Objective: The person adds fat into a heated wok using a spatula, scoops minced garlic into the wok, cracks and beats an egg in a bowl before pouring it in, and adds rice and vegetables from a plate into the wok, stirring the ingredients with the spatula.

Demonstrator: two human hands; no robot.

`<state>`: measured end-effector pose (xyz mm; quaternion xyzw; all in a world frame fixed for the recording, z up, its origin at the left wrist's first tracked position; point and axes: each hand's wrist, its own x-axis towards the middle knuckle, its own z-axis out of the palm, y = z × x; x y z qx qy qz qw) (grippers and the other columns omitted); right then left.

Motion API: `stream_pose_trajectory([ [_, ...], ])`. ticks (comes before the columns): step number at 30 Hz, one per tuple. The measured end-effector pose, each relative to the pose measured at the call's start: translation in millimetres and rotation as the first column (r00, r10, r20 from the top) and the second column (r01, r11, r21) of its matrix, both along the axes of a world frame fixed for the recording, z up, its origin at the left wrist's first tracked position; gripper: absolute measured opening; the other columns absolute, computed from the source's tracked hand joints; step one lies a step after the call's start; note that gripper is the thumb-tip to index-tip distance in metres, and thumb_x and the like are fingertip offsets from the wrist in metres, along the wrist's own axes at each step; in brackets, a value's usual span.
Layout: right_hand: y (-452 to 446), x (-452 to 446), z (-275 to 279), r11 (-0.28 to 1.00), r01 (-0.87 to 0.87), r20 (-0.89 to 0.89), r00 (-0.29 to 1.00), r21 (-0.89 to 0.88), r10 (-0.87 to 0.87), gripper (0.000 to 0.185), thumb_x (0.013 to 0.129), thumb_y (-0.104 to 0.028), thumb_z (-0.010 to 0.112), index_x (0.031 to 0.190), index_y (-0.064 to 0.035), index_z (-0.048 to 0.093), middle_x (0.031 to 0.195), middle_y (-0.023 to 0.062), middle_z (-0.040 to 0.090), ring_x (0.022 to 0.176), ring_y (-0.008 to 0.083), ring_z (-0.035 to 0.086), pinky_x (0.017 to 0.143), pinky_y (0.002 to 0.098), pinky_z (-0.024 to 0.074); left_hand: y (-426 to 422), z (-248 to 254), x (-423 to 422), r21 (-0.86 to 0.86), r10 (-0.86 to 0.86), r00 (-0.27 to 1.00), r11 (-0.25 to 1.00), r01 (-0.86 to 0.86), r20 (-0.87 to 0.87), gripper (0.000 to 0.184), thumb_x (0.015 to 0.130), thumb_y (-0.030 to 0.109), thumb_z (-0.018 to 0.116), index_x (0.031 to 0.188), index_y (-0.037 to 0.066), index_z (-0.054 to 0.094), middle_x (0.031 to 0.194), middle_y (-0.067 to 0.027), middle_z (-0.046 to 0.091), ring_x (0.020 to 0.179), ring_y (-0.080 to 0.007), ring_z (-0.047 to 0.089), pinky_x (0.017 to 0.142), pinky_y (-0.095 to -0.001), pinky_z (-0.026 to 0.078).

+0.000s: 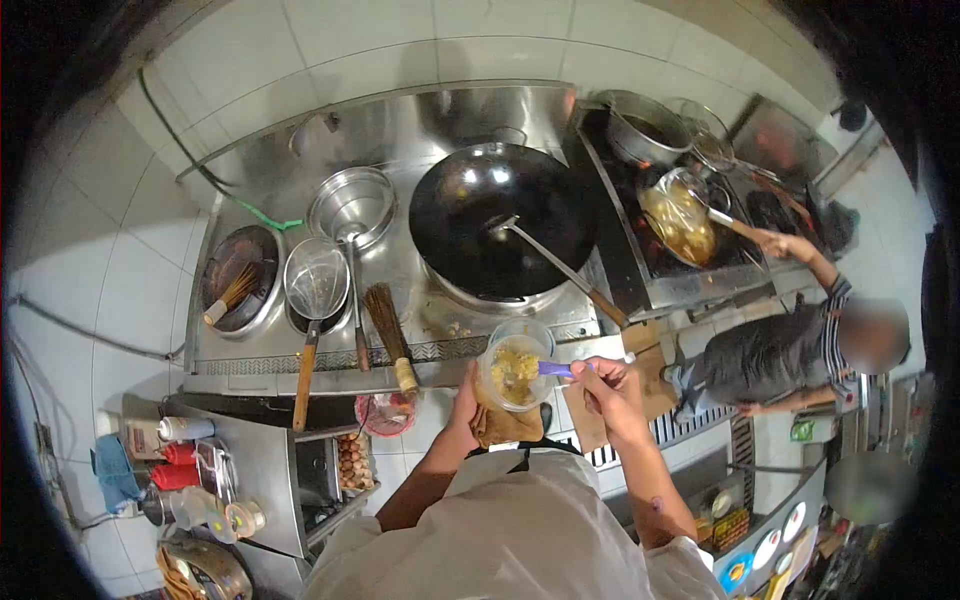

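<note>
My left hand (464, 405) is wrapped round the side of a clear plastic tub (496, 368) with crumbly yellow food (514, 372) inside. A brown cloth (508, 427) lies under the tub, by the same hand. The fingers of my right hand (612, 388) are closed on a purple-handled utensil (562, 369), whose far end reaches into the tub. Just beyond the tub is a large black wok (470, 200) on the steel stove, with a wooden-handled ladle (550, 255) resting in it.
A strainer (317, 282), a steel bowl (352, 205) and a bamboo brush (385, 320) are on the left counter. Beneath them hangs a pink basket (388, 412). To the right, another person (765, 350) holds a utensil in a pan (680, 222) over flames.
</note>
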<state>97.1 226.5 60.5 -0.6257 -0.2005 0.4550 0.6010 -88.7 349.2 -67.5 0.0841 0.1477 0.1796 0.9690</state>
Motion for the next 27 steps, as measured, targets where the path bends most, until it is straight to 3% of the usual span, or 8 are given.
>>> stream_pose_trajectory([
  [9, 143, 76, 6, 0.984, -0.155, 0.132, 0.981, 0.087, 0.143, 0.031, 0.096, -0.026, 0.071, 0.073, -0.0067, 0.065, 0.053, -0.0085, 0.045, 0.046, 0.0018, 0.035, 0.044, 0.0239, 0.0226, 16, 19, -28, 0.203, 0.417, 0.871, 0.905, -0.372, -0.259, 0.074, 0.103, 0.064, 0.032, 0.147, 0.005, 0.042, 0.142, -0.0168, 0.055, 0.125, -0.0303, 0.059, 0.109, -0.0461, 0.046],
  [11, 205, 117, -80, 0.993, -0.071, 0.760, 0.649, 0.098, -0.029, 0.034, 0.093, -0.029, 0.072, 0.070, -0.0036, 0.067, 0.053, 0.0002, 0.055, 0.044, 0.0151, 0.051, 0.045, 0.0315, 0.0351, 23, 19, -29, 0.345, 0.489, 0.831, 0.852, -0.393, -0.263, 0.074, 0.104, 0.064, 0.030, 0.147, 0.004, 0.043, 0.141, -0.0171, 0.056, 0.123, -0.0294, 0.060, 0.107, -0.0456, 0.047],
  [12, 221, 118, -101, 0.991, 0.132, 0.965, 0.258, 0.007, -0.041, 0.035, 0.089, -0.030, 0.073, 0.068, -0.0022, 0.066, 0.060, 0.0136, 0.064, 0.054, 0.0346, 0.063, 0.053, 0.0419, 0.0465, 21, 28, -30, 0.355, 0.511, 0.826, 0.837, -0.416, -0.237, 0.074, 0.104, 0.063, 0.029, 0.146, 0.004, 0.044, 0.141, -0.0170, 0.056, 0.123, -0.0294, 0.060, 0.106, -0.0454, 0.048],
  [15, 232, 122, -141, 0.978, 0.208, 0.947, 0.319, -0.027, -0.041, 0.033, 0.086, -0.029, 0.074, 0.068, -0.0023, 0.066, 0.067, 0.0213, 0.065, 0.065, 0.0436, 0.066, 0.060, 0.0470, 0.0504, 16, 47, -34, 0.606, 0.587, 0.776, 0.711, -0.356, -0.233, 0.073, 0.105, 0.062, 0.026, 0.145, 0.004, 0.046, 0.140, -0.0157, 0.057, 0.124, -0.0288, 0.059, 0.106, -0.0442, 0.047],
  [17, 224, 129, -149, 0.979, 0.196, 0.947, 0.321, -0.051, -0.014, 0.036, 0.086, -0.030, 0.076, 0.067, -0.0018, 0.063, 0.066, 0.0214, 0.064, 0.060, 0.0409, 0.063, 0.057, 0.0449, 0.0488, 17, 31, -32, 0.251, 0.576, 0.785, 0.814, -0.524, -0.230, 0.073, 0.105, 0.062, 0.024, 0.145, 0.005, 0.047, 0.139, -0.0149, 0.057, 0.126, -0.0278, 0.058, 0.109, -0.0432, 0.045],
  [20, 204, 130, -124, 0.984, 0.086, 0.894, 0.437, -0.157, 0.104, 0.032, 0.087, -0.029, 0.073, 0.072, -0.0016, 0.064, 0.066, 0.0209, 0.064, 0.062, 0.0400, 0.066, 0.058, 0.0446, 0.0497, 19, 29, -30, 0.205, 0.564, 0.796, 0.825, -0.527, -0.222, 0.073, 0.105, 0.062, 0.023, 0.146, 0.005, 0.045, 0.141, -0.0144, 0.056, 0.128, -0.0269, 0.057, 0.111, -0.0429, 0.043],
  [23, 185, 136, -109, 0.962, -0.202, 0.531, 0.844, 0.182, 0.077, 0.033, 0.093, -0.020, 0.074, 0.067, -0.0035, 0.062, 0.061, 0.0002, 0.061, 0.057, 0.0072, 0.050, 0.054, 0.0278, 0.0399, 22, 26, -26, 0.206, 0.531, 0.825, 0.844, -0.495, -0.193, 0.074, 0.105, 0.061, 0.023, 0.147, 0.005, 0.043, 0.141, -0.0145, 0.055, 0.129, -0.0268, 0.056, 0.111, -0.0431, 0.043],
  [27, 145, 86, -10, 0.953, -0.291, 0.307, 0.917, 0.083, 0.253, 0.024, 0.097, -0.012, 0.070, 0.075, -0.0053, 0.063, 0.066, -0.0070, 0.052, 0.061, 0.0010, 0.043, 0.056, 0.0194, 0.0327, 28, 6, -17, 0.220, 0.461, 0.871, 0.879, -0.423, -0.169, 0.075, 0.105, 0.062, 0.021, 0.149, 0.003, 0.040, 0.142, -0.0158, 0.054, 0.130, -0.0283, 0.055, 0.111, -0.0442, 0.044],
])
